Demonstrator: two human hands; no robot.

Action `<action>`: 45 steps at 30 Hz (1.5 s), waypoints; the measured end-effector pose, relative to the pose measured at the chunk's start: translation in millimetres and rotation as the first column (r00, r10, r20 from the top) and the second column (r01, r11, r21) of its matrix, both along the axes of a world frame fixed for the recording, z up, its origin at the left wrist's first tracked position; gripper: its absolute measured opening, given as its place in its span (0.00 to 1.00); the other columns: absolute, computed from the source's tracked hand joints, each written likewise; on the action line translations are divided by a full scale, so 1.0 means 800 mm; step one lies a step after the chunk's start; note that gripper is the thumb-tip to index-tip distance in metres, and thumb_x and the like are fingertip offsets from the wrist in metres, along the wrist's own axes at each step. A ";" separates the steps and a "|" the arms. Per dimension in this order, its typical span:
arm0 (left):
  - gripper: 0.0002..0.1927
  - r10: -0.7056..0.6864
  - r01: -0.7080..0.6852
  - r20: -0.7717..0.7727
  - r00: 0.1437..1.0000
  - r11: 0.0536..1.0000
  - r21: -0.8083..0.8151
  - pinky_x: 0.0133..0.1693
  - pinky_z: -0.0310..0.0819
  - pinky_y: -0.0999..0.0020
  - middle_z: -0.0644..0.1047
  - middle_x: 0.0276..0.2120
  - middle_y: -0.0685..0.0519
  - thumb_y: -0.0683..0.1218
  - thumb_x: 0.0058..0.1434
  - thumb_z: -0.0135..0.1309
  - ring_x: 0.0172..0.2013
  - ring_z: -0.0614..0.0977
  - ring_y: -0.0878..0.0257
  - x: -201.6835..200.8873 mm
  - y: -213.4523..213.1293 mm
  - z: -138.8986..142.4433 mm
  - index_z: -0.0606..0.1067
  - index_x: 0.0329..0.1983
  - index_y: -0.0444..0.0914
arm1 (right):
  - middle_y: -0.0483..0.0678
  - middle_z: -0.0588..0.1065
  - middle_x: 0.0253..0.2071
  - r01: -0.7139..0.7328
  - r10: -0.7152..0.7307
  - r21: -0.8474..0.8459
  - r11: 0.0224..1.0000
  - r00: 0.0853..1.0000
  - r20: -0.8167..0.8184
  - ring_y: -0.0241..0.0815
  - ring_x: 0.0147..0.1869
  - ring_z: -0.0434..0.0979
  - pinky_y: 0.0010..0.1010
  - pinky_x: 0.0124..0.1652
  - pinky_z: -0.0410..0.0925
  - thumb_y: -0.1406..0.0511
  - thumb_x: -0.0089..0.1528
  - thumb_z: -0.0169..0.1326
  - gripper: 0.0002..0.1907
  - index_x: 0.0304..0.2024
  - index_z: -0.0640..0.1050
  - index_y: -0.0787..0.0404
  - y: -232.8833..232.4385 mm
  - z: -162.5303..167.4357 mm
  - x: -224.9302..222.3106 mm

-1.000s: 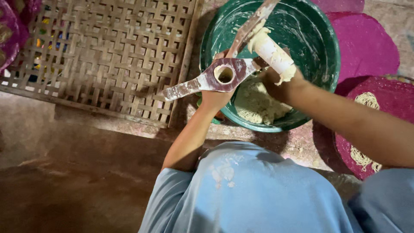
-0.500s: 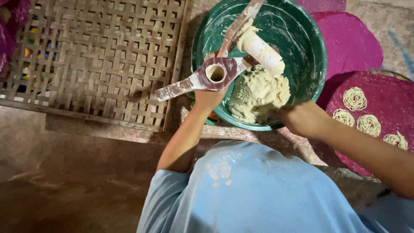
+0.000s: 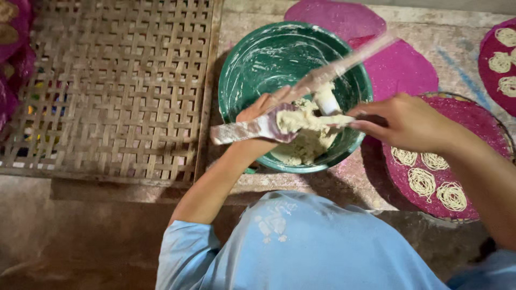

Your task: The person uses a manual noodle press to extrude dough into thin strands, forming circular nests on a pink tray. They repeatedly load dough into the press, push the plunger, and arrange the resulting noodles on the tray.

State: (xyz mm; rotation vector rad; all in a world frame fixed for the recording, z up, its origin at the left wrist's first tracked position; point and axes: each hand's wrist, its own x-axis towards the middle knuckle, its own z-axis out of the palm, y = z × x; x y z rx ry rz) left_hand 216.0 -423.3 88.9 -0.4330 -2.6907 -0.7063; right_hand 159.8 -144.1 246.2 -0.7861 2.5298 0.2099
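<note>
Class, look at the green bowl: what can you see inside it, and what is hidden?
Inside the green bowl lies a lump of pale dough, with smears on the walls. The left hand and its press tool cover part of the dough; the bowl's bottom beneath it cannot be seen.

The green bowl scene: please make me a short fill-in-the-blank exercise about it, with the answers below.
1. The dough lies inside a round bowl of ____ colour.
2. The left hand holds the dough press over the ____.
3. The noodle coils lie on a round mat of ____ colour.
4. The right hand pushes ____ into the press.

Answers: green; bowl; pink; dough
</note>
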 end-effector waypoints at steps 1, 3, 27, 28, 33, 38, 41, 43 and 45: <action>0.37 -0.024 0.023 0.067 0.997 1.000 0.013 0.55 0.68 0.55 0.70 0.66 0.53 0.65 0.50 0.61 0.58 0.72 0.46 -0.001 0.005 -0.003 0.73 0.63 0.48 | 0.47 0.81 0.26 -0.114 0.102 -0.080 0.990 0.985 -0.138 0.44 0.26 0.78 0.36 0.27 0.70 0.51 0.67 0.52 0.16 0.55 0.82 0.41 -0.016 0.002 0.004; 0.27 -0.112 0.109 -0.026 0.993 0.989 -0.098 0.63 0.68 0.56 0.73 0.62 0.57 0.63 0.60 0.61 0.63 0.74 0.53 -0.011 0.017 -0.011 0.75 0.60 0.52 | 0.43 0.80 0.30 -0.360 0.262 -0.177 0.916 0.871 -0.415 0.48 0.28 0.78 0.41 0.23 0.68 0.53 0.63 0.53 0.14 0.45 0.83 0.45 -0.045 0.005 0.018; 0.25 0.321 -0.321 -0.042 0.946 0.947 0.013 0.57 0.71 0.49 0.59 0.73 0.43 0.58 0.63 0.57 0.63 0.70 0.44 -0.024 -0.025 0.008 0.72 0.61 0.48 | 0.56 0.80 0.27 0.266 -0.280 -0.640 0.721 0.956 0.082 0.57 0.23 0.79 0.41 0.25 0.68 0.57 0.65 0.54 0.22 0.62 0.77 0.47 -0.054 -0.084 0.055; 0.26 0.303 -0.303 0.012 0.953 0.953 0.022 0.57 0.72 0.50 0.59 0.74 0.45 0.59 0.63 0.57 0.63 0.70 0.45 -0.022 -0.026 0.009 0.70 0.63 0.49 | 0.55 0.80 0.23 0.338 -0.324 -0.552 0.762 0.937 0.128 0.57 0.22 0.78 0.43 0.24 0.67 0.55 0.65 0.53 0.22 0.61 0.78 0.45 -0.049 -0.067 0.045; 0.33 0.152 -0.130 0.292 0.944 0.987 -0.092 0.55 0.75 0.56 0.57 0.76 0.55 0.64 0.63 0.56 0.64 0.70 0.52 -0.015 0.002 0.005 0.63 0.69 0.54 | 0.47 0.78 0.26 -0.118 0.081 -0.129 0.985 0.963 -0.258 0.50 0.28 0.80 0.41 0.26 0.70 0.58 0.66 0.51 0.14 0.52 0.82 0.38 -0.065 -0.028 0.031; 0.25 0.069 -0.069 0.021 0.997 0.998 -0.006 0.45 0.81 0.61 0.66 0.68 0.50 0.62 0.59 0.54 0.51 0.80 0.58 -0.002 0.012 -0.002 0.72 0.61 0.60 | 0.44 0.78 0.30 -0.535 0.453 0.046 0.844 0.664 -0.595 0.43 0.30 0.80 0.33 0.30 0.72 0.66 0.57 0.53 0.09 0.38 0.81 0.54 -0.102 -0.016 0.064; 0.20 0.122 -0.286 0.376 0.918 0.862 0.418 0.31 0.81 0.73 0.73 0.60 0.50 0.52 0.67 0.51 0.41 0.84 0.65 0.006 -0.023 -0.006 0.74 0.63 0.51 | 0.44 0.78 0.30 -0.491 0.354 -0.060 0.869 0.701 -0.619 0.44 0.28 0.80 0.34 0.27 0.71 0.65 0.59 0.51 0.11 0.42 0.82 0.56 -0.073 0.009 0.073; 0.15 0.261 -0.315 0.186 0.947 0.863 0.394 0.30 0.79 0.70 0.83 0.44 0.51 0.50 0.65 0.59 0.35 0.84 0.66 -0.006 -0.055 -0.009 0.78 0.54 0.42 | 0.45 0.79 0.29 -0.305 0.199 -0.137 0.942 0.842 -0.502 0.47 0.27 0.80 0.37 0.25 0.71 0.61 0.66 0.50 0.11 0.44 0.82 0.54 -0.035 0.017 0.077; 0.17 0.234 -0.417 0.355 0.905 0.647 0.638 0.25 0.77 0.71 0.82 0.39 0.50 0.42 0.59 0.58 0.29 0.81 0.66 -0.019 -0.063 -0.017 0.78 0.52 0.38 | 0.46 0.79 0.40 -0.203 0.156 -0.111 0.973 0.931 -0.330 0.49 0.36 0.82 0.39 0.33 0.73 0.64 0.65 0.48 0.14 0.50 0.80 0.52 -0.030 -0.011 0.067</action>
